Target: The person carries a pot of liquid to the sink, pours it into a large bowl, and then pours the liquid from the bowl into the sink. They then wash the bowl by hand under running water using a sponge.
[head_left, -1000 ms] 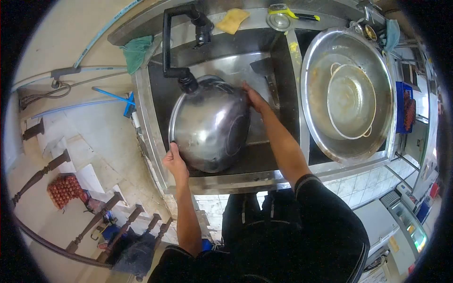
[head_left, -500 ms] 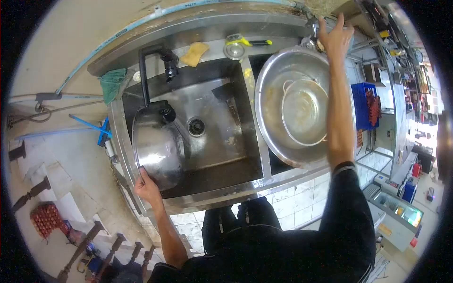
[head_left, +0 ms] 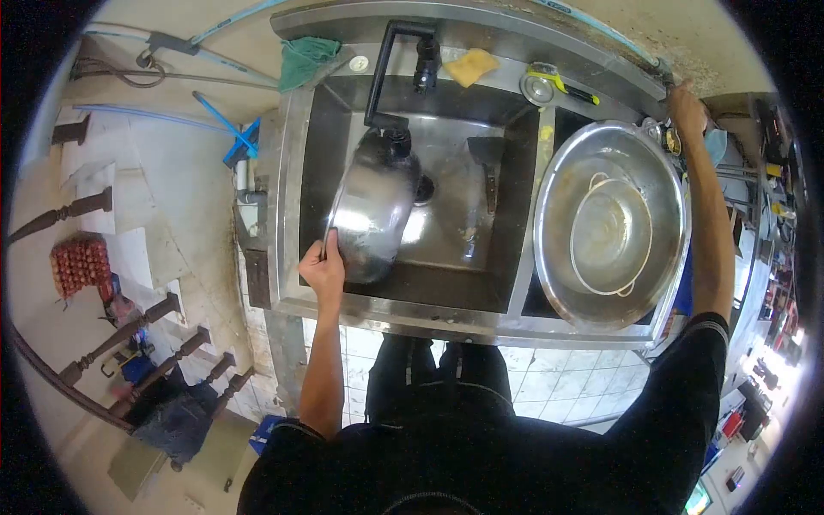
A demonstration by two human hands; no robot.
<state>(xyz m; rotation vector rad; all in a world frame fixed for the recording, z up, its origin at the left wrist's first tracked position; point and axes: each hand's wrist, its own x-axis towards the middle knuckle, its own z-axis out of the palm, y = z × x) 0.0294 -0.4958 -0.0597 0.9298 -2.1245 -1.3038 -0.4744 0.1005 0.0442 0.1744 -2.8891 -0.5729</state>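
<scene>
My left hand (head_left: 323, 273) is closed on the rim of a shiny metal basin (head_left: 371, 215). The basin leans steeply inside the sink (head_left: 343, 302), beneath the black faucet (head_left: 396, 129); its inside is mostly out of sight. Far to the right, my right hand (head_left: 689, 116) is closed around a tap at the end of the wall pipe, its fingers largely covering the tap. Below that arm, a large round metal basin (head_left: 558, 287) sits on the right part of the counter. Inside it rests a smaller two-handled pot (head_left: 611, 236).
A dark scraper (head_left: 487, 153) lies in the sink by its right wall. Along the back ledge are a green cloth (head_left: 307, 62), a yellow sponge (head_left: 471, 66), a round metal lid (head_left: 537, 88) and a yellow-black brush (head_left: 571, 89). Stair railings (head_left: 94, 206) stand at left.
The view has swung right. My right hand has gone from spread fingers near the tap to closing on it. My left hand still grips the basin, which now tilts more steeply.
</scene>
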